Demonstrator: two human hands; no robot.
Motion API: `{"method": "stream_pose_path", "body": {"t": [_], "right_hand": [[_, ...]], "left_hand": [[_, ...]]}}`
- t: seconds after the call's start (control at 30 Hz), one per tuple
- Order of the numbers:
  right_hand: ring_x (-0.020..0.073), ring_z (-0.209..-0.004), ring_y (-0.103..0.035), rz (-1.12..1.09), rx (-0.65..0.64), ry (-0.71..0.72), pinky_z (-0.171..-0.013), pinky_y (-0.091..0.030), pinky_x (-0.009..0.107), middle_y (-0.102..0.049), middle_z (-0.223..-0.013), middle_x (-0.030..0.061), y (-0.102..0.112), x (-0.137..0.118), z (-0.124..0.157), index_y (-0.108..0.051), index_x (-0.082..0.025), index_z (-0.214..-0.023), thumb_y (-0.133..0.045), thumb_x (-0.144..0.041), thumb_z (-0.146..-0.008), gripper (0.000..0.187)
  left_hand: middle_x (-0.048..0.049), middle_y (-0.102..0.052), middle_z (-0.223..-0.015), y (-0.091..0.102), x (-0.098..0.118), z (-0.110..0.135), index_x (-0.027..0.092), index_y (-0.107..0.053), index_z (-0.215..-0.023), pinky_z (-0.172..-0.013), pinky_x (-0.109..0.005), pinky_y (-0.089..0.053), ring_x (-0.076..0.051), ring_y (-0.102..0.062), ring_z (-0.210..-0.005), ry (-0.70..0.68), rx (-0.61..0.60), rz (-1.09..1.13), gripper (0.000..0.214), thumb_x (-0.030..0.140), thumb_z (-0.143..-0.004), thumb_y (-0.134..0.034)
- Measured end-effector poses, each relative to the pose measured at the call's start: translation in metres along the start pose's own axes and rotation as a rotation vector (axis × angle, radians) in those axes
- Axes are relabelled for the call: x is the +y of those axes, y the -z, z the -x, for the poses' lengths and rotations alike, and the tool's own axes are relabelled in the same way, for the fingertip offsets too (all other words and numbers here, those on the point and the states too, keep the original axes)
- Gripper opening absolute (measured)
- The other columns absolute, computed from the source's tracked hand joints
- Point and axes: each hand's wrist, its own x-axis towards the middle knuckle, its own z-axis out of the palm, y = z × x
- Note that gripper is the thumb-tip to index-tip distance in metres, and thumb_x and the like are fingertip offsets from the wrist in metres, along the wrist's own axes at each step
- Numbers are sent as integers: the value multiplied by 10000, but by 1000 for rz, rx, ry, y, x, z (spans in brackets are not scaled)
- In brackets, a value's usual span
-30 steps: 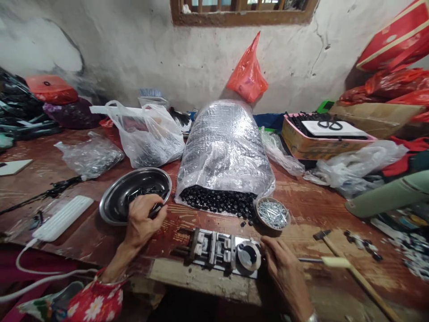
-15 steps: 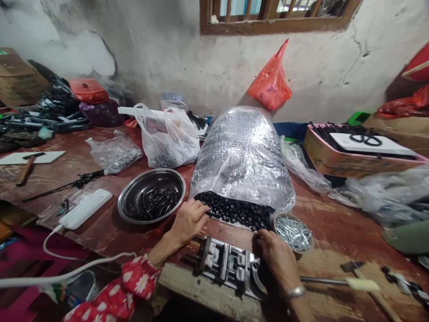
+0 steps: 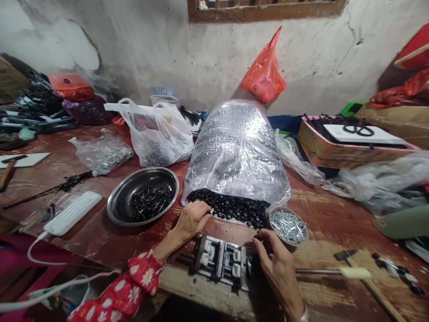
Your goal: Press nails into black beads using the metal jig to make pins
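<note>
Small round black parts spill from the mouth of a large clear plastic bag on the table. My left hand is at the left edge of these parts, fingers bent together, their tips partly hidden; what they hold, if anything, I cannot make out. Below the pile sits a metal jig with two sliding sections, at the table's front edge. At the jig's right end, my right hand pinches a small black part between thumb and fingers. A tub of silver screws stands just beyond that hand.
Left of the bag is a steel bowl of black screws. A white power strip lies farther left. On the right are a rod with a pale handle, a hammer and a box of black pieces.
The view has shifted, so most things sit further left and slightly higher. My left hand stays by the black parts; my right hand has turned a little, its pinch now showing.
</note>
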Motion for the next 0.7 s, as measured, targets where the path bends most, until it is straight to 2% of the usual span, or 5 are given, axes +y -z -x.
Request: {"method": "stream_pose_path", "body": {"t": [0.07, 0.13, 0.27, 0.4, 0.7], "right_hand": [[232, -978, -676, 29, 24, 75, -835, -534, 360, -717, -1104, 78, 1, -7, 15, -629, -240, -1172, -564, -388, -1008, 230], [248, -1046, -666, 80, 37, 178, -910, -511, 396, -722, -1137, 73, 0, -16, 31, -631, -263, -1213, -583, -344, -1008, 226], [240, -1000, -646, 65, -30, 248, -871, -497, 390, -712, -1077, 57, -7, -34, 56, -613, -276, -1223, -584, -260, -1007, 218], [235, -984, -609, 26, -61, 245, -846, -498, 375, -679, -1043, 61, -16, -45, 64, -604, -269, -1204, -560, -208, -1013, 205], [233, -914, -547, 38, -90, 218, -796, -447, 387, -637, -979, 59, -20, -47, 68, -586, -256, -1156, -543, -216, -1027, 141]], "left_hand": [[-65, -719, -955, 7, 6, 10, 174, -677, -1036, -820, -332, -509, -194, -658, -908, 5, 30, 76, 93, 214, -990, -607], [-65, -725, -973, 15, 17, 22, 180, -679, -1080, -800, -310, -526, -179, -669, -887, 22, 68, 213, 120, 223, -990, -613], [-61, -722, -950, 29, 43, 45, 194, -693, -1035, -808, -313, -531, -180, -667, -888, 36, 84, 394, 90, 208, -974, -628], [-72, -712, -962, 32, 61, 61, 199, -678, -1091, -838, -347, -519, -200, -648, -926, -20, 20, 391, 173, 132, -961, -585], [-83, -660, -974, 30, 67, 76, 193, -656, -1092, -794, -349, -489, -206, -583, -893, -89, -26, 223, 220, 83, -937, -545]]}}
